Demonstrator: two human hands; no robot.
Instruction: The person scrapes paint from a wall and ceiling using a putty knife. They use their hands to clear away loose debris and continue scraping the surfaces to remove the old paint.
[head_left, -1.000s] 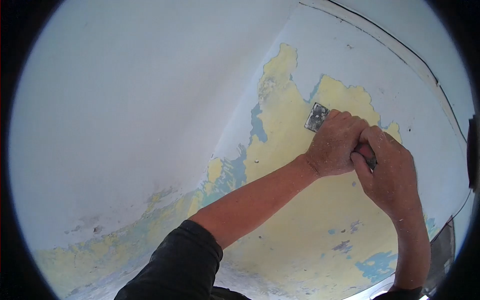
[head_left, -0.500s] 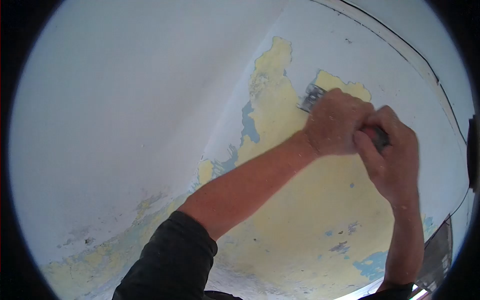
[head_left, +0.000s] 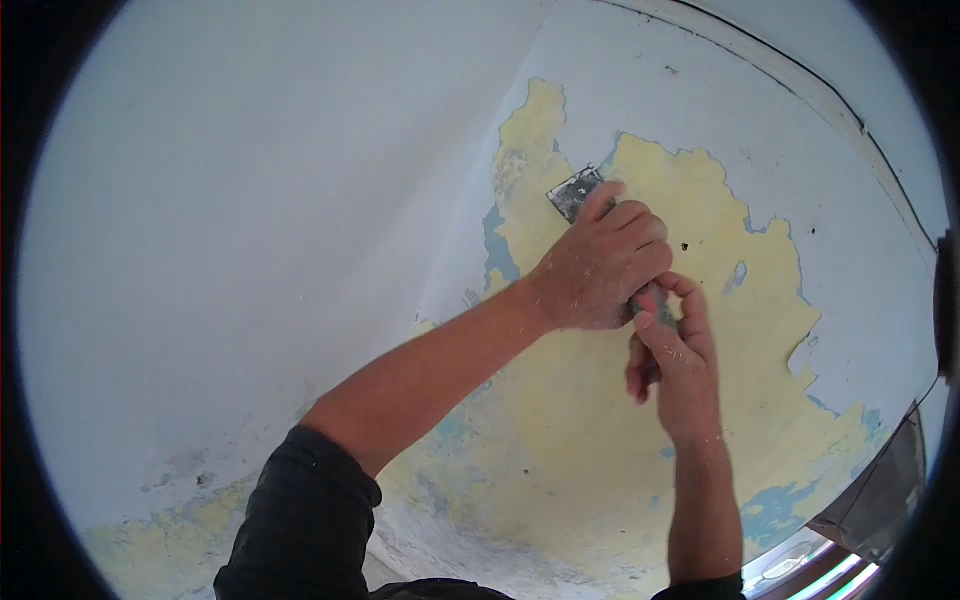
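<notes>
A scraper (head_left: pixel 574 194) with a flat, paint-smeared metal blade lies against the wall, its blade toward the upper left. My left hand (head_left: pixel 600 265) is wrapped around the scraper's handle close behind the blade. At the handle's dark and red butt end, my right hand (head_left: pixel 678 350) pinches with thumb and index finger, while its other fingers curl loosely below. Around both hands the wall shows a yellow layer (head_left: pixel 740 330) where the white paint (head_left: pixel 690 100) is gone. Most of the handle is hidden by my left hand.
A white wall face (head_left: pixel 250 200) meets the yellow one at a corner on the left. Blue patches (head_left: pixel 775 515) show at the lower right. A dark-lined trim (head_left: pixel 800 85) runs along the upper right. A lifted paint flake (head_left: pixel 800 357) sticks out at the right.
Both hands and the scraper have moved left and down in view. The right fingers have loosened from a full grip. More of the yellow area is visible on the right.
</notes>
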